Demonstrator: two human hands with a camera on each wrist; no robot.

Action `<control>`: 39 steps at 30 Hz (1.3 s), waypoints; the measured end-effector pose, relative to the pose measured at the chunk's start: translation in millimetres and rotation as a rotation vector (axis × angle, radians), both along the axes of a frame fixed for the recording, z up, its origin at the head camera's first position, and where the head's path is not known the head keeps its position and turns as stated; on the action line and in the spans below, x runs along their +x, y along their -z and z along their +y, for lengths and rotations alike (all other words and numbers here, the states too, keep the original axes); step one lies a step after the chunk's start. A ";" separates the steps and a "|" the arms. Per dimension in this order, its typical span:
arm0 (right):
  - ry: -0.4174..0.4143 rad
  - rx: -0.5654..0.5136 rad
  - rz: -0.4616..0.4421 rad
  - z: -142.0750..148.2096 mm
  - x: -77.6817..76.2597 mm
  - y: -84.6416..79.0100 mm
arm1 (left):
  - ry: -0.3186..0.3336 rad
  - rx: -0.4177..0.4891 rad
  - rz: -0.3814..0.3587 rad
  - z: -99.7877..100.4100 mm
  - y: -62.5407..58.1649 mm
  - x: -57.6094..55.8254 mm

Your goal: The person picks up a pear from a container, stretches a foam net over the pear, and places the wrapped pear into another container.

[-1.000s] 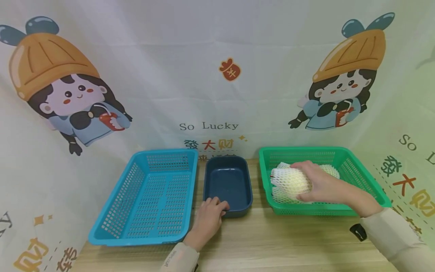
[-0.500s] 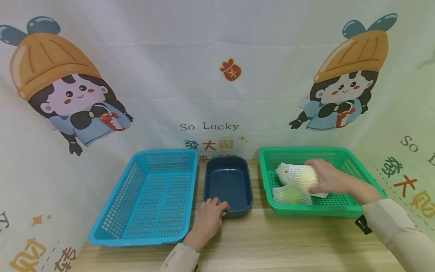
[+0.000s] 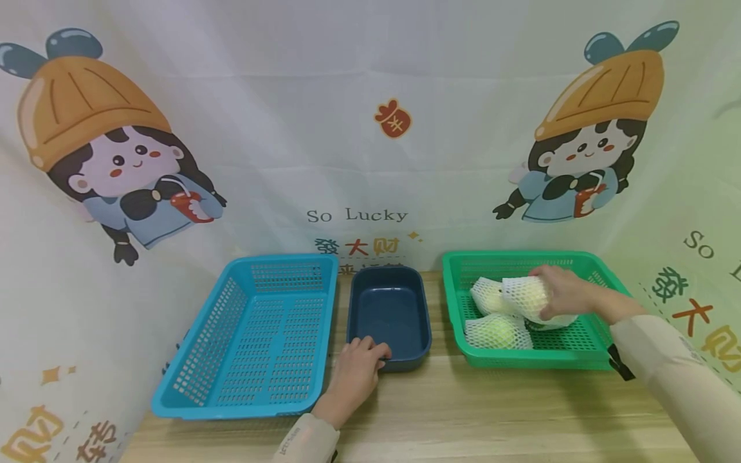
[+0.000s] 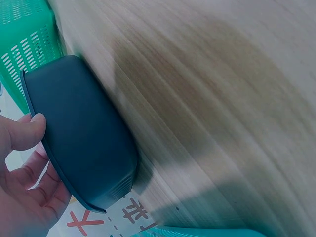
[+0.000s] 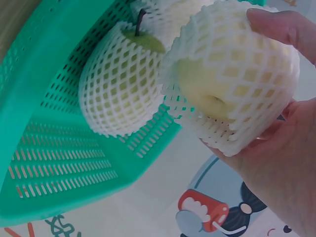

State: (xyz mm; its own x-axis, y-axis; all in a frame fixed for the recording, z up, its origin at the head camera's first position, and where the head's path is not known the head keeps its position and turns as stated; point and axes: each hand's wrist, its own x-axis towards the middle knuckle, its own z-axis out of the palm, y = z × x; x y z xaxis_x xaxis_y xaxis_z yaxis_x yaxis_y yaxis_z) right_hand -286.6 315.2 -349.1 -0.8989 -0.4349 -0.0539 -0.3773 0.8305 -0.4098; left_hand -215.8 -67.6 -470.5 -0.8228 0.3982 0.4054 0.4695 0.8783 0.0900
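My right hand (image 3: 566, 292) grips a pale yellow pear (image 5: 232, 74) in a white foam net, thumb on one side and fingers on the other. It is held over the green basket (image 3: 535, 357), above other netted pears lying inside. One of those, a greener pear (image 5: 121, 84) with a dark stem, shows below it in the right wrist view. Another netted pear (image 3: 498, 332) lies at the basket's front left. My left hand (image 4: 29, 168) pinches the rim of a dark blue plastic tub (image 4: 84, 123), thumb on the outer wall and fingers over the edge.
Left of the tub stands a blue perforated basket (image 3: 272, 341) with nothing in it. All three containers stand on a wooden table (image 3: 451, 411). A printed cloth (image 3: 278, 128) hangs close behind them.
My right hand has moved the held pear to the right over the green basket, uncovering the pears at its left side. The left hand stays on the tub's rim.
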 end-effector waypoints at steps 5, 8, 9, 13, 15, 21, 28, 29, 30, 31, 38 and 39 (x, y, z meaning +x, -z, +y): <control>0.005 0.056 -0.042 3.0 -9.3 5.9 | -0.007 -0.005 -0.003 -0.6 0.3 -0.3; 0.007 0.082 -0.077 3.0 -13.7 9.1 | -0.006 -0.005 -0.004 -0.8 0.7 -0.2; 0.005 0.082 -0.089 2.5 -15.2 9.9 | -0.006 -0.005 -0.005 -0.8 0.7 0.1; -0.007 0.092 -0.104 -2.7 -19.2 9.7 | -0.002 0.004 0.000 -1.0 0.4 0.8; -0.014 0.094 -0.105 -6.2 -20.5 8.9 | 0.000 0.009 0.001 -1.0 0.1 1.2; -0.007 0.116 -0.159 -14.4 -22.3 9.3 | 0.004 0.014 -0.008 -1.3 0.1 1.1; 0.016 0.173 -0.208 -18.8 -22.2 9.1 | -0.003 0.007 -0.024 -1.7 0.5 0.4; 0.018 0.178 -0.210 -19.1 -21.9 8.6 | -0.003 0.005 -0.026 -1.7 0.5 0.3; 0.020 0.183 -0.212 -19.1 -21.9 8.4 | -0.003 0.004 -0.027 -1.7 0.4 0.3; 0.024 0.186 -0.216 -19.6 -21.6 8.1 | -0.003 0.002 -0.028 -1.7 0.1 0.3; 0.055 0.205 -0.255 -19.5 -20.9 9.1 | -0.008 -0.011 -0.043 -1.3 -0.9 0.2; 0.053 0.207 -0.261 -19.2 -20.8 9.4 | -0.008 -0.010 -0.045 -1.2 -0.9 0.3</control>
